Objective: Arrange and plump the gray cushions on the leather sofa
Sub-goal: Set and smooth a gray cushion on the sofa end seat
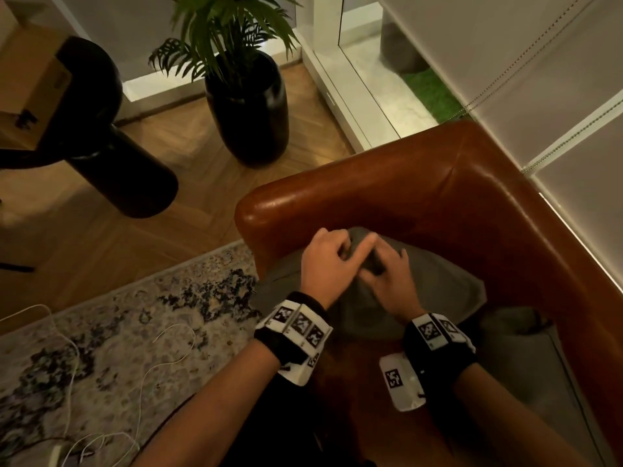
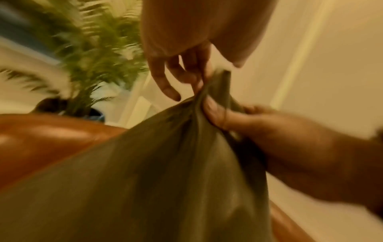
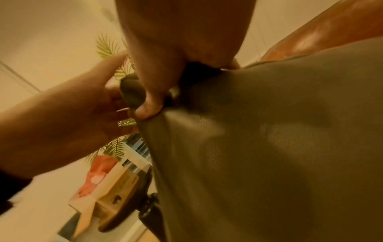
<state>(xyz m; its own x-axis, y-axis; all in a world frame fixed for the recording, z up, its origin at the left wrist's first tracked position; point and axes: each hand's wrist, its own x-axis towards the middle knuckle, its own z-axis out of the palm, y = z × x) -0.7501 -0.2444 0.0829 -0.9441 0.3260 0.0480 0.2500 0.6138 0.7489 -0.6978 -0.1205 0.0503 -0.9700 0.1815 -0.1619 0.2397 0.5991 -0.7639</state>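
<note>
A brown leather sofa (image 1: 438,183) fills the corner of the room, its arm and back meeting beside a wall hung with pale roller blinds (image 1: 539,79). Wood parquet floor (image 1: 168,146) runs past the sofa's arm, and a mottled grey and cream rug (image 1: 118,325) lies in front of it, with thin white cables (image 1: 161,352) trailing over its near edge. A black pot (image 1: 247,106) stands on the parquet near the sofa's arm; a green palm-like plant (image 1: 229,25) grows in it. A dark rounded piece of furniture (image 1: 101,136) stands to the left of the pot, with a cardboard box (image 1: 30,79) behind it.

A gray cushion (image 1: 421,281) sits in the sofa's corner on the seat. Both hands meet at its upper corner: the left hand (image 1: 325,261) pinches the bunched fabric between thumb and forefinger, its other fingers loose, and the right hand (image 1: 387,281) has a narrow grip on the same tuft. A second gray cushion (image 1: 526,335) lies on the seat just to the right.
</note>
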